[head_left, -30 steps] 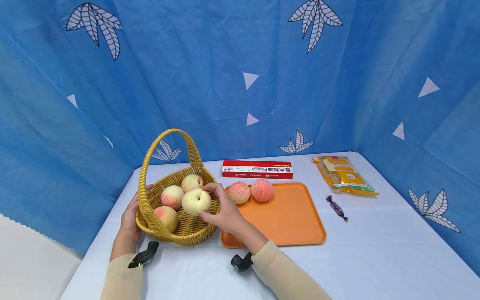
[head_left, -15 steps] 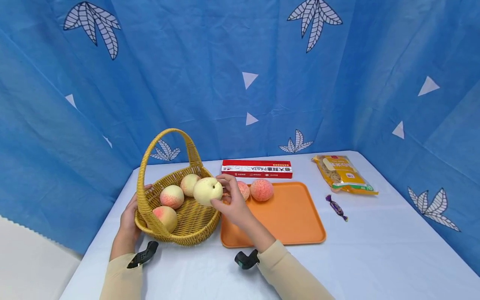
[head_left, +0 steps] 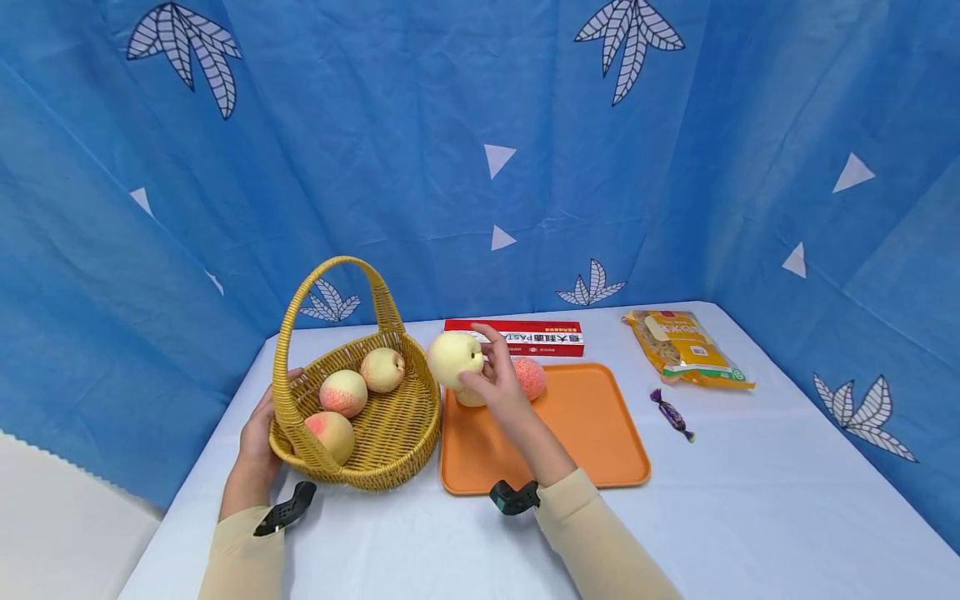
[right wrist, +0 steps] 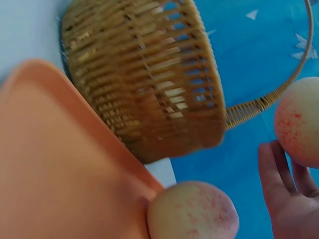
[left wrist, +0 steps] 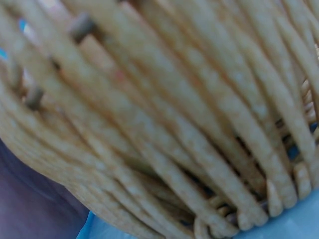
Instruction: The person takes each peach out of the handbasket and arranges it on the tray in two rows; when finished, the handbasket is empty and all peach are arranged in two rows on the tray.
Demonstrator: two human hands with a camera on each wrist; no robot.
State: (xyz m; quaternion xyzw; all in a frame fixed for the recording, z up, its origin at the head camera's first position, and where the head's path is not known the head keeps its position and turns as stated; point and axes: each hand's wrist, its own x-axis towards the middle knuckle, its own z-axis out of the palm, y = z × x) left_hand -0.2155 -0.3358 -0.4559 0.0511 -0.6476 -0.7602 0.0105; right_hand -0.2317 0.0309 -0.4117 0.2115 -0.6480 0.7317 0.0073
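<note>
In the head view, my right hand (head_left: 504, 392) pinches a pale yellow peach (head_left: 455, 360) above the left edge of an orange tray (head_left: 577, 433). The right wrist view shows red speckles on this peach (right wrist: 299, 119). Two more peaches lie on the tray: a pink one (head_left: 529, 377), partly behind the hand, and one mostly hidden under the held peach (head_left: 471, 397). My left hand (head_left: 261, 429) grips the left side of a yellow wicker basket (head_left: 416, 437). Three peaches (head_left: 343, 393) rest inside it. Woven strands (left wrist: 149, 109) fill the left wrist view.
Behind the tray lies a red pasta box (head_left: 525, 337). Farther right are a yellow food bag (head_left: 682, 350) and a purple wrapped candy (head_left: 672, 415). The basket's tall handle (head_left: 288, 358) arches up beside the left hand. A blue curtain (head_left: 450, 167) surrounds the white table.
My right hand has carried the pale peach right, out of the basket and over the tray's left edge. The left hand and the basket have stayed in place.
</note>
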